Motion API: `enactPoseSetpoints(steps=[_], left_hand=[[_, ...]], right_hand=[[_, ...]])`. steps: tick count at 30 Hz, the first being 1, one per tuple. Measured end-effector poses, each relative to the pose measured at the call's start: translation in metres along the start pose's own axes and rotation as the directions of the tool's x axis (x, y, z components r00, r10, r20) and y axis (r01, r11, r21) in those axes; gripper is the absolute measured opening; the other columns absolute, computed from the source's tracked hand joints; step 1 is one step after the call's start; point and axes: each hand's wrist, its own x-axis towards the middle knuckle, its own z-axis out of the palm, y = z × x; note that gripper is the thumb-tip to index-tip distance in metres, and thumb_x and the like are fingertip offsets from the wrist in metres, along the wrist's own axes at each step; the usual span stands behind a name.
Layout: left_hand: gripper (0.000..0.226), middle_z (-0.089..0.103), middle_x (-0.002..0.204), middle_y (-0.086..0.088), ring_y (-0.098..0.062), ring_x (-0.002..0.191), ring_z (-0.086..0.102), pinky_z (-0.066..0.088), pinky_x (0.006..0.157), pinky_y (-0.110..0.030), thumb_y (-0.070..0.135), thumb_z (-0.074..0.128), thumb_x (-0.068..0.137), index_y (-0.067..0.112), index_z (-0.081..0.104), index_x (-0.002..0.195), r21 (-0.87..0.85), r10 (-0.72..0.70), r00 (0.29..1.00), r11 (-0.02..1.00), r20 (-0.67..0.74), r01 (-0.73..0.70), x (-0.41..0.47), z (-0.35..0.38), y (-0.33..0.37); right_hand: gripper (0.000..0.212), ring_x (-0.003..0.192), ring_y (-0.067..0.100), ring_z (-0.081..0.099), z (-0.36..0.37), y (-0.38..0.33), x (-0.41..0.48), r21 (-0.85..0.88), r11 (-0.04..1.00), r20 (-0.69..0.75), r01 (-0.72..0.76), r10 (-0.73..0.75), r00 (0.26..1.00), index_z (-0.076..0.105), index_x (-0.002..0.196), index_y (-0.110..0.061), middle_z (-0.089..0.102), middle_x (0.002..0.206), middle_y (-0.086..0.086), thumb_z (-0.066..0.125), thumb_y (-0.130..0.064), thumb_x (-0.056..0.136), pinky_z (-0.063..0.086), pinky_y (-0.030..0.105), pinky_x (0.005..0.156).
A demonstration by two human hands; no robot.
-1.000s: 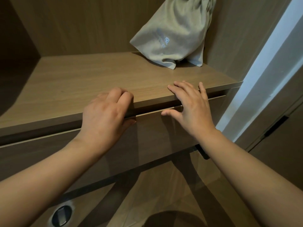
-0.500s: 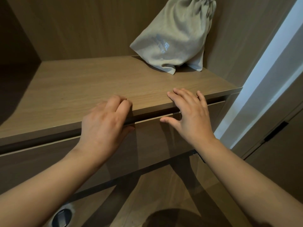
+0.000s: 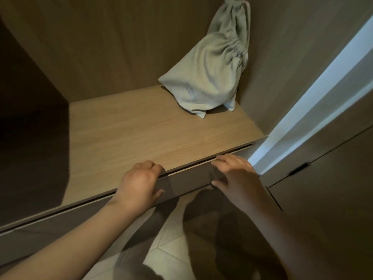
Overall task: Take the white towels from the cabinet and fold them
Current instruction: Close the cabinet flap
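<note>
No white towels are in view. A wooden cabinet shelf lies in front of me, with a darker drawer front just under its front edge. My left hand grips the top edge of the drawer front, fingers curled into the gap below the shelf and thumb on the front face. My right hand holds the same edge further right, fingertips at the gap and thumb lower on the front. The drawer's inside is hidden.
A pale grey-green drawstring bag leans in the back right corner of the shelf. The cabinet's side walls close in left and right. A bright white strip and a door panel stand to the right. Light floor tiles show below.
My right hand's fingers slid off the shelf top down to the drawer's top edge. The view pulled back and up, showing more of the bag and the shelf.
</note>
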Motion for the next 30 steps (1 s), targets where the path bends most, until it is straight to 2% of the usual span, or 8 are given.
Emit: enactPoseSetpoints(steps=[2, 5, 7, 10, 15, 18, 22, 30], left_hand=[[0.045, 0.064, 0.107, -0.006, -0.03, 0.098, 0.062, 0.051, 0.084, -0.035, 0.039, 0.074, 0.075, 0.016, 0.064, 0.113, -0.004, 0.005, 0.999, 1.0, 0.054, -0.004, -0.014, -0.035, 0.011], [0.041, 0.069, 0.086, -0.006, -0.03, 0.077, 0.067, 0.056, 0.068, -0.035, 0.037, 0.08, 0.063, 0.014, 0.07, 0.095, -0.008, 0.026, 0.992, 1.0, 0.121, -0.025, -0.041, -0.094, 0.033], [0.036, 0.068, 0.077, -0.006, -0.029, 0.068, 0.067, 0.055, 0.06, -0.032, 0.035, 0.082, 0.06, 0.013, 0.07, 0.086, -0.035, 0.046, 0.991, 0.998, 0.129, -0.042, -0.061, -0.14, 0.048], [0.031, 0.069, 0.089, -0.007, -0.03, 0.082, 0.067, 0.055, 0.07, -0.035, 0.035, 0.073, 0.076, 0.013, 0.069, 0.098, -0.087, 0.066, 0.985, 0.995, 0.158, -0.053, -0.09, -0.216, 0.072], [0.037, 0.062, 0.118, -0.003, -0.025, 0.11, 0.059, 0.048, 0.089, -0.032, 0.042, 0.053, 0.091, 0.02, 0.057, 0.121, -0.063, 0.033, 0.969, 0.998, 0.243, -0.018, -0.139, -0.32, 0.096], [0.037, 0.062, 0.121, -0.003, -0.024, 0.113, 0.058, 0.047, 0.09, -0.033, 0.043, 0.052, 0.093, 0.022, 0.055, 0.123, -0.032, 0.019, 0.963, 0.999, 0.268, -0.011, -0.163, -0.367, 0.102], [0.036, 0.061, 0.12, -0.002, -0.022, 0.109, 0.058, 0.047, 0.088, -0.032, 0.042, 0.052, 0.093, 0.022, 0.056, 0.123, -0.026, -0.029, 0.97, 0.999, 0.24, 0.036, -0.19, -0.417, 0.111], [0.042, 0.06, 0.126, 0.006, -0.012, 0.114, 0.057, 0.046, 0.093, -0.026, 0.045, 0.057, 0.09, 0.028, 0.055, 0.129, -0.262, -0.21, 0.969, 0.935, 0.128, 0.238, -0.259, -0.461, 0.119]], right_hand=[[0.043, 0.118, 0.019, 0.062, -0.041, -0.004, -0.021, -0.009, 1.0, 0.069, -0.022, 0.022, 0.997, 0.07, 0.115, -0.023, 0.067, 0.125, -0.001, 0.081, -0.037, 0.076, 0.043, 0.037, 0.102], [0.045, 0.12, 0.013, 0.059, -0.112, -0.018, -0.048, 0.009, 0.998, 0.147, -0.063, 0.061, 0.987, 0.065, 0.123, -0.027, 0.064, 0.128, -0.007, 0.073, -0.044, 0.083, 0.044, 0.031, 0.102], [0.041, 0.11, 0.012, 0.063, -0.165, -0.03, -0.062, 0.028, 0.995, 0.154, -0.094, 0.088, 0.984, 0.066, 0.12, -0.025, 0.066, 0.12, -0.007, 0.074, -0.042, 0.083, 0.047, 0.024, 0.09], [0.033, 0.095, 0.011, 0.068, -0.246, -0.055, -0.079, 0.085, 0.983, 0.154, -0.163, 0.148, 0.977, 0.071, 0.11, -0.022, 0.069, 0.107, -0.007, 0.079, -0.034, 0.08, 0.042, 0.016, 0.079], [0.035, 0.112, 0.003, 0.057, -0.36, -0.084, -0.106, 0.088, 0.98, 0.307, -0.176, 0.142, 0.941, 0.059, 0.126, -0.027, 0.063, 0.122, -0.012, 0.064, -0.036, 0.092, 0.038, 0.011, 0.089], [0.035, 0.115, 0.003, 0.056, -0.411, -0.098, -0.115, 0.07, 0.986, 0.322, -0.151, 0.121, 0.939, 0.059, 0.126, -0.027, 0.063, 0.125, -0.012, 0.063, -0.035, 0.093, 0.031, 0.009, 0.088], [0.038, 0.117, 0.008, 0.057, -0.46, -0.113, -0.124, 0.042, 0.995, 0.342, -0.094, 0.074, 0.937, 0.058, 0.128, -0.027, 0.062, 0.128, -0.01, 0.063, -0.037, 0.092, 0.04, 0.018, 0.095], [0.048, 0.121, 0.014, 0.056, -0.506, -0.142, -0.123, 0.084, 0.995, 0.431, -0.045, 0.004, 0.902, 0.053, 0.136, -0.029, 0.058, 0.135, -0.005, 0.062, -0.043, 0.091, 0.044, 0.027, 0.098]])
